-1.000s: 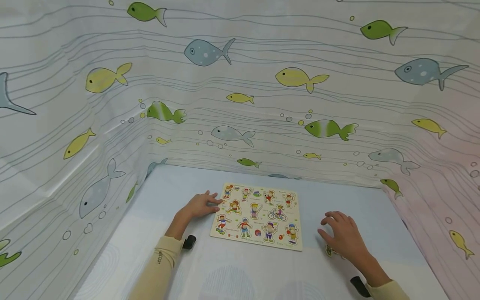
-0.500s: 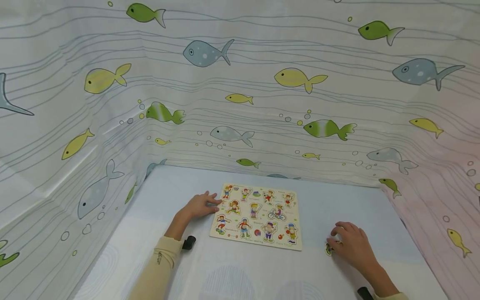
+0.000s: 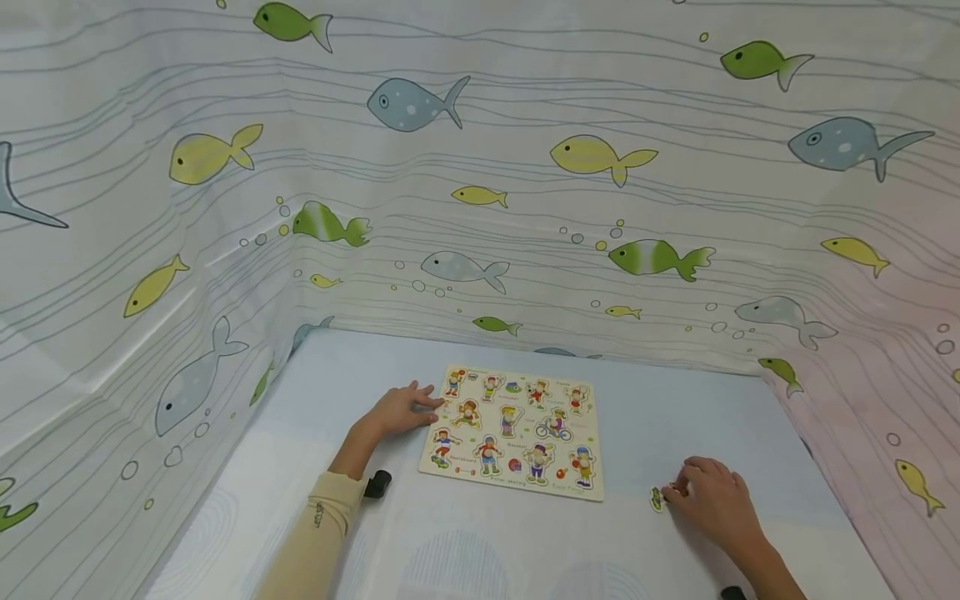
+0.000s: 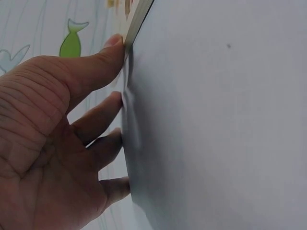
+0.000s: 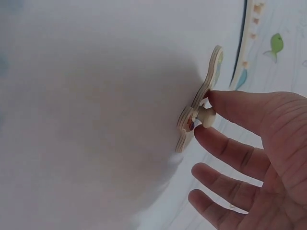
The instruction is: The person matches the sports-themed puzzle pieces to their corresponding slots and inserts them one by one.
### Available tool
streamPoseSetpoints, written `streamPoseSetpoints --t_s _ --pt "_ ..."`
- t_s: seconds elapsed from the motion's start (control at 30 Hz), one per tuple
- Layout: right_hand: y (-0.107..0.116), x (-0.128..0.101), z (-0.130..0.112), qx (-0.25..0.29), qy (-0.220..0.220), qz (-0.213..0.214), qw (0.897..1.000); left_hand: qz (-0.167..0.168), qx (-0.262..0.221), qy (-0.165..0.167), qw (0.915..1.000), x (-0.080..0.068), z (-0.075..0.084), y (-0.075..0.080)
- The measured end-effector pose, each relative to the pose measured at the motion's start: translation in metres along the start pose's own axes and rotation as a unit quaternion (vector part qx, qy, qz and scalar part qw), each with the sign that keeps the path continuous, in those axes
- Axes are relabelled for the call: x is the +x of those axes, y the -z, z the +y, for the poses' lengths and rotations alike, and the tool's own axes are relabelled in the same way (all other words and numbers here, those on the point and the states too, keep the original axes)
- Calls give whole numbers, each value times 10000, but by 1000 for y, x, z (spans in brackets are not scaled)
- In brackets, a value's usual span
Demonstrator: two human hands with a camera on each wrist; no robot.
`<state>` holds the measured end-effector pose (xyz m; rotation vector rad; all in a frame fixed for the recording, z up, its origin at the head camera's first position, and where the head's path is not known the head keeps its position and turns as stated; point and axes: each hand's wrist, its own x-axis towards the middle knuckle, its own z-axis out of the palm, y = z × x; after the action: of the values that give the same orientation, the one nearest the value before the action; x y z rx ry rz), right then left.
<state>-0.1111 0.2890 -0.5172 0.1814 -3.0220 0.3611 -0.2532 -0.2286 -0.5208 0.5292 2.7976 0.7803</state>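
Observation:
A wooden peg puzzle board (image 3: 513, 432) with several cartoon figure pieces lies flat in the middle of the pale blue table (image 3: 465, 542). My left hand (image 3: 405, 408) rests on the table with straight fingers, its thumb (image 4: 103, 57) against the board's left edge (image 4: 138, 21). To the right of the board, a small loose puzzle piece (image 3: 657, 498) lies on the table. My right hand (image 3: 708, 496) pinches its wooden knob (image 5: 207, 117) between thumb and forefinger. In the right wrist view the piece (image 5: 194, 112) shows edge-on against the table.
Fish-print curtain walls (image 3: 480, 192) close off the table at the back, left and right. A black wrist-camera mount (image 3: 377, 483) sits on my left forearm. The board's edge (image 5: 242, 43) stands a short way beyond the loose piece.
My right hand has drawn back toward me and come down, and its fingers have closed on the loose piece's knob. The left hand and the board have not moved.

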Motion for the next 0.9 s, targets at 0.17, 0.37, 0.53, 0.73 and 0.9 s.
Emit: streamPoseSetpoints --t_s 0.17,0.37,0.53,0.73,0.9 --pt "3 -3 -2 -21 -121 -68 9999 -4 -40 -9 10000 -2 1 2" --pt "2 -4 0 9 -146 -81 9999 -15 -46 15 10000 -2 -2 -1" --pt "1 -4 0 47 -131 -107 9998 -17 -53 17 10000 -1 -2 -2" --pt "3 -1 -4 59 22 57 10000 -28 -31 -15 10000 -2 1 0" --pt "4 4 -11 58 210 282 9994 -25 -54 -4 10000 -1 1 1"
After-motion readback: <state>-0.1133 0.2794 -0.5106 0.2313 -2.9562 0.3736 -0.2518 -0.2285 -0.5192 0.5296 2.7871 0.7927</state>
